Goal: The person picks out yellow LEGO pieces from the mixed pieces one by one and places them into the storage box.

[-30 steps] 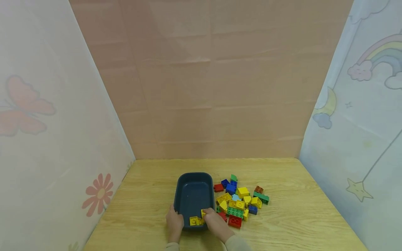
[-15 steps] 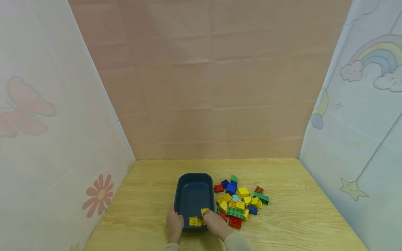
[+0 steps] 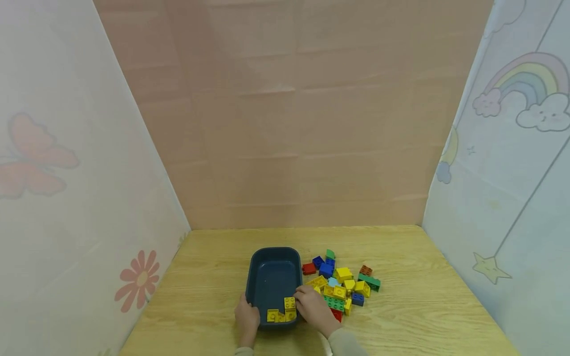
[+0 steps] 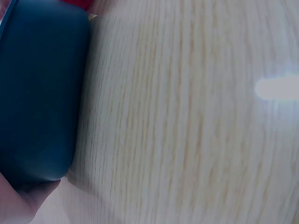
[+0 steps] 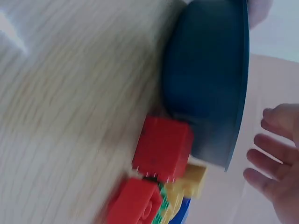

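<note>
A dark blue tray [image 3: 272, 282] stands on the table, with several yellow toy bricks [image 3: 289, 303] at its near end. My left hand [image 3: 246, 317] grips the near left edge; in the left wrist view a thumb [image 4: 44, 192] lies against the tray's wall [image 4: 44, 93]. Just over the right rim is my right hand [image 3: 315, 307], with nothing held. The right wrist view shows its fingers [image 5: 266, 161] loosely bent and apart from the tray [image 5: 205, 70]. Below them, a red brick [image 5: 161, 147] stands right by the tray's wall.
A loose pile of bricks covers the table right of the tray, among them a yellow brick [image 3: 344, 274], a blue brick [image 3: 326, 270], a long green brick [image 3: 369, 282] and a brown brick [image 3: 366, 270]. Bare wooden tabletop [image 3: 209, 277] lies to the left.
My right hand has let go of a yellow brick in the tray's near right corner and moved right, up over the rim. The left hand has kept its hold.
</note>
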Demonstrator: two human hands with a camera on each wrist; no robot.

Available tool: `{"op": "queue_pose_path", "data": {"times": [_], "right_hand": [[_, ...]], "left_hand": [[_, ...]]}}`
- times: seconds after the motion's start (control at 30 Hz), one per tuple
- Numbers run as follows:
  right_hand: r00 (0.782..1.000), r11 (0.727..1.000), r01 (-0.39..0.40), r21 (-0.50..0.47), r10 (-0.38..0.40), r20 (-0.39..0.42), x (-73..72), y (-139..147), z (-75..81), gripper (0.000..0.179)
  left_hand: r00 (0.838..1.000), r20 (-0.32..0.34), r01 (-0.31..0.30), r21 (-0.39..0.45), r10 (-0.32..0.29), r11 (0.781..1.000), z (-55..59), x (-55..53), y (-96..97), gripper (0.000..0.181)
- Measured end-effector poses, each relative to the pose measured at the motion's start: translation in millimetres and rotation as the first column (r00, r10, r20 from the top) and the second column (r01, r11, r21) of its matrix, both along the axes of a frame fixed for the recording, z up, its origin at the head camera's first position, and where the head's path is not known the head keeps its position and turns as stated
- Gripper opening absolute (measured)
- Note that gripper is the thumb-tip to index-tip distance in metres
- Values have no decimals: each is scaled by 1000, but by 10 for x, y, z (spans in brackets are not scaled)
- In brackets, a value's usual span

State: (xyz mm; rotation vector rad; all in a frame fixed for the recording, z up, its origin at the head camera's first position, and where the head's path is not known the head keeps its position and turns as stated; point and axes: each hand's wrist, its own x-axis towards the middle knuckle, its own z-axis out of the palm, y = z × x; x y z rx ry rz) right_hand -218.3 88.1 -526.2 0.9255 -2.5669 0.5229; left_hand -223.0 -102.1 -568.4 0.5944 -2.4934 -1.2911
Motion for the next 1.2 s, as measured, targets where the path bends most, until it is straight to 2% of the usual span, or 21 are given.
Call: {"op": "queue_pose_path", "data": {"times": [0.13,0.3,0.4,0.5,0.6,0.93,1.13,1.2], "right_hand": [[992,991,122,-62,-124,-28,-65,135,-27,15],[953,953,290,-89,-296,-66,-108,292,-23,18],[924,921,374,-107,-380,-36,-110,376,-22,19],[904,896,425,-125,-427,14,-106,447,-46,20],[893,884,450,-129,-446,61,-113,505,-87,22],[857,865,496,-79,-473,202,-149,602,-215,26],[854,871,488,-58,-463,236,-163,630,-269,23],[861,877,478,-56,-454,231,-166,635,-283,22]], "left_hand": [[1000,-2,0,-1,0,1000,3,2,-2,48],[1000,-10,0,-4,0,1000,14,6,-6,47],[1000,-7,-2,-5,2,1000,12,1,-8,46],[1000,10,3,-7,-3,1000,9,1,-10,46],[1000,19,4,-3,-3,1000,9,-2,-10,47],[1000,7,8,-12,-8,1000,-23,-25,-16,45],[1000,-2,2,-9,-2,1000,-39,-35,-19,45],[1000,-8,1,-10,-1,1000,-38,-34,-19,45]]}}
